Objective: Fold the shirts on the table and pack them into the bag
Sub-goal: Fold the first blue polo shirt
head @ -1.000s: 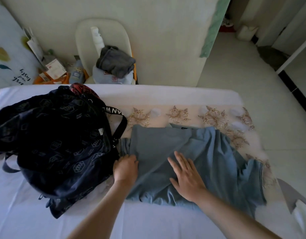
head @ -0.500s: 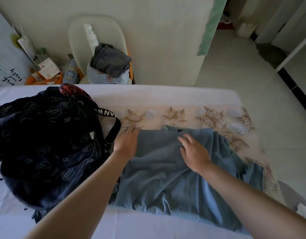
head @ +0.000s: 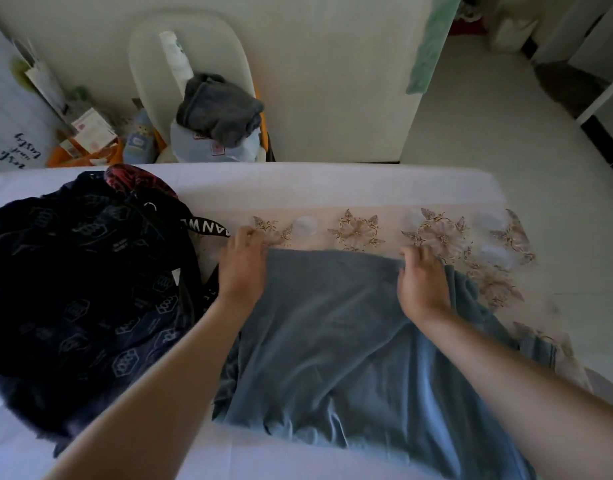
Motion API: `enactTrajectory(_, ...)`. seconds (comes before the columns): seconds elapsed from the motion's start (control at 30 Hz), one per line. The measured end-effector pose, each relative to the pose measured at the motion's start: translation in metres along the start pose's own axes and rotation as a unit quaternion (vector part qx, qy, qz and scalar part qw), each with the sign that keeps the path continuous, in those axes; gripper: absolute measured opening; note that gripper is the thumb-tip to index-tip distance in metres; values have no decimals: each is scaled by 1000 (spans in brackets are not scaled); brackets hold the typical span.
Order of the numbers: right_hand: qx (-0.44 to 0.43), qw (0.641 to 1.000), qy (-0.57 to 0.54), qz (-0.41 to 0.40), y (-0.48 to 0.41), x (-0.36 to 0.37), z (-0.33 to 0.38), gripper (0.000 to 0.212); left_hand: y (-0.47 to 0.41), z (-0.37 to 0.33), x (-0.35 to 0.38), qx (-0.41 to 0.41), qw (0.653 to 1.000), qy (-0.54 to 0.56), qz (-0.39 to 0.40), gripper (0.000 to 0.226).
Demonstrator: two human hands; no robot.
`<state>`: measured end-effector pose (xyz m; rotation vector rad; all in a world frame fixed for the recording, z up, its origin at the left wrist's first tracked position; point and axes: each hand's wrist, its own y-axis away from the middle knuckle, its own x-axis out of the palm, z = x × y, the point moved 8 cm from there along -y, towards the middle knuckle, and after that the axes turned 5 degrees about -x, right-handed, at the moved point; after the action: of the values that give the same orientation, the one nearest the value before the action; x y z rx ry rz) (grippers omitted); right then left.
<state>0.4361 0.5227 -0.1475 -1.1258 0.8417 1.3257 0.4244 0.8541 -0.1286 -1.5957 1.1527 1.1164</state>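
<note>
Now, biggest first: the table (head: 332, 188) was white w/ a floral cloth (head: 440, 233) across its far side. The dark bag (head: 90, 289) slumped on the left part, mouth toward the far edge, and its near-right side touched the shirt.

The shirt (head: 332, 344), blue-grey, lay centre-right on the table. It was part folded: a fairly flat panel between the arms, w/ the right side & near end bunched and trailing toward the table's near edge. Nothing of it was in the bag yet.

What changed: a sec ago both hands lay flat on the near half of the panel, smoothing. Half a sec ago they were sliding away from the body. At this moment both were at the shirt's far edge.

The left hand (head: 242, 268) sat on the far-left corner just beside the bag strap, its fingers (head: 251, 237) bent down over the hem, prob. gripping it. The right hand (head: 422, 289) was on the far-right end of that edge, fingers (head: 414, 256) curled & thumb against the cloth, pinching the edge.

So smoothing looked done, and the next move was prob. a fold of the far edge back toward the body. Packing was still a few folds off.
</note>
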Motion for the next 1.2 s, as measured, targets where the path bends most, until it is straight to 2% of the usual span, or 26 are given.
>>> enactTrajectory(0.1,-95,995,5,-41,48,-3,44,55,60,-39,0,94,995,24,-32,43)
enactTrajectory(0.17,-179,984,-17,6,96,14,73,58,113,-51,17,173,984,27,6,38)
enactTrajectory(0.23,-227,970,18,82,141,37,84,56,156,-34,39,199,976,-23,81,50)
enactTrajectory(0.3,-235,962,73,119,167,50,77,57,179,0,50,177,975,-70,116,62)
enactTrajectory(0.4,-178,970,105,131,181,43,63,61,199,30,39,133,983,-86,96,63)
enactTrajectory(0.5,-140,980,85,114,197,24,74,58,227,42,6,56,997,-8,53,47)
enactTrajectory(0.57,-170,978,53,106,215,11,94,54,248,57,-7,-40,997,20,66,43)
enactTrajectory(0.63,-208,970,39,117,234,6,111,51,268,73,-7,-116,987,46,100,34)
enactTrajectory(0.7,-225,963,58,140,248,11,117,52,277,84,-7,-162,973,123,109,14)
enactTrajectory(0.73,-220,963,66,142,252,14,115,52,277,89,-9,-184,963,168,102,6)
enactTrajectory(0.8,-194,970,68,130,251,12,109,53,274,99,-22,-205,951,224,58,4)
enactTrajectory(0.9,-193,970,77,124,246,-1,106,48,274,106,-41,-140,962,230,35,5)
enactTrajectory(1.0,-219,955,48,194,262,2,107,28,290,117,-25,-107,970,176,130,2)
enactTrajectory(1.07,-200,944,-3,263,280,14,103,31,301,121,-20,-111,978,95,150,5)
enactTrajectory(1.13,-158,943,-40,290,291,17,98,36,303,111,-27,-88,989,63,105,25)
enactTrajectory(1.2,-121,961,-82,236,291,4,92,35,301,78,-42,11,997,69,40,41)
